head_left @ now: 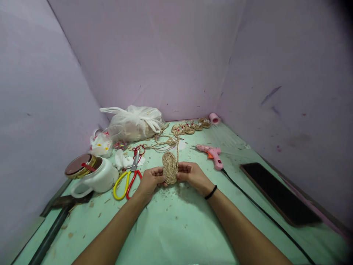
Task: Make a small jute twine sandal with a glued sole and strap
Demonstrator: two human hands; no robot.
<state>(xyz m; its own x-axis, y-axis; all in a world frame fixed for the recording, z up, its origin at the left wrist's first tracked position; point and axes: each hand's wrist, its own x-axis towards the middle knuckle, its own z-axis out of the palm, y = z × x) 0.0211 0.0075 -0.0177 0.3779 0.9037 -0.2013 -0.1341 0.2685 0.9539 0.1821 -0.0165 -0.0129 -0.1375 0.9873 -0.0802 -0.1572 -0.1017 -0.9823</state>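
Between my two hands is an oval coil of braided straw cord, shaped like a small shoe sole and held upright. My left hand pinches its left edge with thumb and fingers. On the other edge my right hand grips the coil, close to where the loose braid leaves it and runs up the table. Scissors with one yellow and one red handle lie just left of my left hand. A pink glue gun rests beyond my right hand, its black cable trailing toward me.
A white mug with a gold-rimmed lid stands at left, near a hammer. Behind are a white plastic bag, finished-looking straw coils with red beads and a pink roll. A dark phone lies at right. Walls enclose the table.
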